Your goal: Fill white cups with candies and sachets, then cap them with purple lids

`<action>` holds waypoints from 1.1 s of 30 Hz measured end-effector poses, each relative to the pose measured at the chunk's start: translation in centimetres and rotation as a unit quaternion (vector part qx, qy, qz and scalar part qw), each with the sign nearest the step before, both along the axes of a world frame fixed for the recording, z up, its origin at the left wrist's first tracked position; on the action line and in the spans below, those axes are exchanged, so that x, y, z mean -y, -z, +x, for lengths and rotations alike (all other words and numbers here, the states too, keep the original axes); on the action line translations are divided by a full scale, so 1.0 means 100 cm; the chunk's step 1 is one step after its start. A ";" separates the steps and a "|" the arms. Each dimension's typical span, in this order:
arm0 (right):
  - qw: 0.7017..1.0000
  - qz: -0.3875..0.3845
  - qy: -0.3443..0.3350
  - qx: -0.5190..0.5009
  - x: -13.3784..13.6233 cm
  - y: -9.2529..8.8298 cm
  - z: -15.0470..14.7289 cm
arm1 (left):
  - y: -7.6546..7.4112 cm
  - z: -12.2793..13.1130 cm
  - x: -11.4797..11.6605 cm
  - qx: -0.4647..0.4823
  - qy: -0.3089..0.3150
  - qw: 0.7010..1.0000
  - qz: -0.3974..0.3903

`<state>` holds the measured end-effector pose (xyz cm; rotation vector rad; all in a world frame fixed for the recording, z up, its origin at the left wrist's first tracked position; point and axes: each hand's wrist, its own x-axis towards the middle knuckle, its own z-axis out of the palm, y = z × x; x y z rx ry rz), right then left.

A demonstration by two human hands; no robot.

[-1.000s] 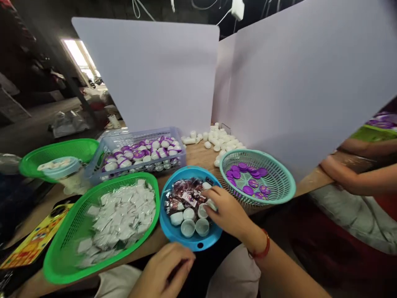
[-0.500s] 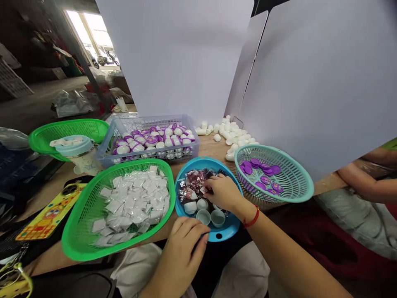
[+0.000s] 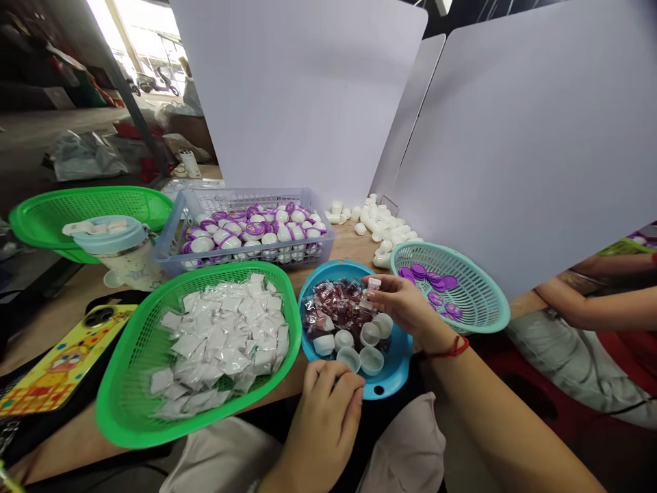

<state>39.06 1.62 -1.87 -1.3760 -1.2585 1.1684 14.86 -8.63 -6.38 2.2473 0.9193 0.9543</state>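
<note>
My right hand (image 3: pixel 403 301) is raised over the right side of the blue basin (image 3: pixel 397 383), pinching a small clear packet (image 3: pixel 374 283) between thumb and fingertips. In the basin lie dark red packets (image 3: pixel 336 301) and several white cups (image 3: pixel 370 359). My left hand (image 3: pixel 328 411) rests at the basin's near left edge, its fingers curled together; whatever they may hold is hidden. Left of it, a green basket (image 3: pixel 128 435) holds many white packets (image 3: pixel 226 335). The pale green basket (image 3: pixel 500 315) on the right contains purple discs (image 3: pixel 436 282).
Behind stands a clear crate (image 3: pixel 172 250) of white and purple pieces. White capsules (image 3: pixel 382 222) lie beneath white panels (image 3: pixel 302 89). At the left are a cup (image 3: pixel 120 253), a phone (image 3: pixel 66 363) and another green basket (image 3: pixel 31 219). Another person's arm (image 3: pixel 590 308) shows at right.
My right hand has lifted out of the red packets, now with a small packet in its fingertips. My left hand stays near the basin's edge. The view has shifted slightly.
</note>
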 end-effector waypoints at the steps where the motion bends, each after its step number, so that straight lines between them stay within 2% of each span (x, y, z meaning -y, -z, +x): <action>1: 1.000 -0.007 0.006 -0.029 -0.001 -0.002 0.000 | 0.002 -0.001 0.000 0.002 0.001 1.000 0.002; 8: 0.990 -0.041 0.043 -0.129 -0.011 -0.008 -0.009 | 0.011 -0.005 -0.001 0.016 0.015 1.000 0.014; 16: 0.994 -0.045 0.039 -0.096 -0.035 -0.010 -0.017 | 0.013 -0.010 -0.006 0.047 0.028 0.998 0.031; 24: 0.992 -0.045 0.079 -0.088 -0.071 0.002 -0.020 | 0.026 -0.012 -0.003 0.051 0.017 0.996 0.066; 27: 0.987 -0.060 0.087 -0.121 -0.074 0.000 -0.024 | 0.024 -0.015 -0.005 0.033 0.029 0.996 0.079; 33: 0.975 -0.108 0.061 -0.185 -0.067 -0.010 -0.032 | 0.022 -0.018 -0.008 0.043 0.026 0.994 0.096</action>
